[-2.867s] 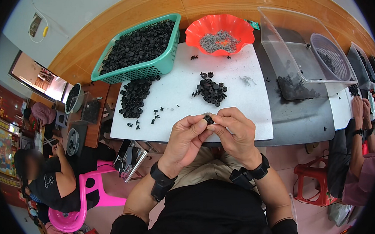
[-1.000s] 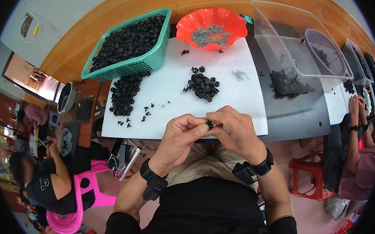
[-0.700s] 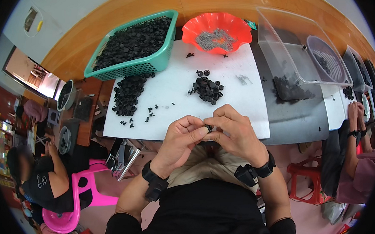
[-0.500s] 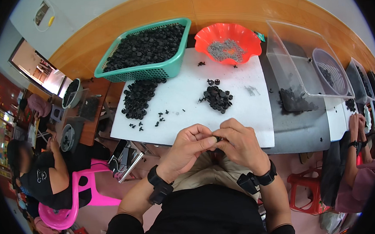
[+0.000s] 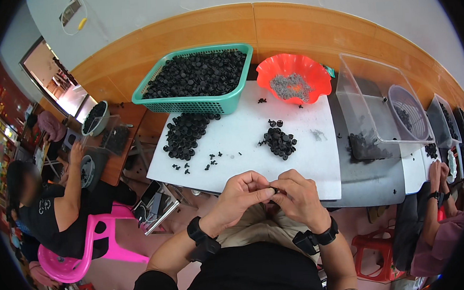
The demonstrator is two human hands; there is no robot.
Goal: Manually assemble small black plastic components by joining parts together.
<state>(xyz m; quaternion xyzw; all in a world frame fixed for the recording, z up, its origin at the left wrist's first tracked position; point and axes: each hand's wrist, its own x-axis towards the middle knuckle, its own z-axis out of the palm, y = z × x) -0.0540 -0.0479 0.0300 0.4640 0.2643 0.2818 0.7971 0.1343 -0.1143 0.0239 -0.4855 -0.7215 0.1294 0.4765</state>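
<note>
Just off the near edge of the white work sheet, my left hand and my right hand meet fingertip to fingertip. Both are closed in a pinch on one small black plastic part, mostly covered by the fingers. Beyond them on the sheet lies a small pile of round black caps. A larger heap of black caps spreads at the left, with several tiny black branched pieces near it.
A green basket full of black caps stands at the back. Beside it is a red wavy-rimmed bowl of small grey pieces. A clear bin stands right. Co-workers sit on both sides; a pink chair is at left.
The view has tipped upward, so the table sits lower in the picture. My hands keep their pinch on the black part. The co-worker at left has raised an arm toward a clear container.
</note>
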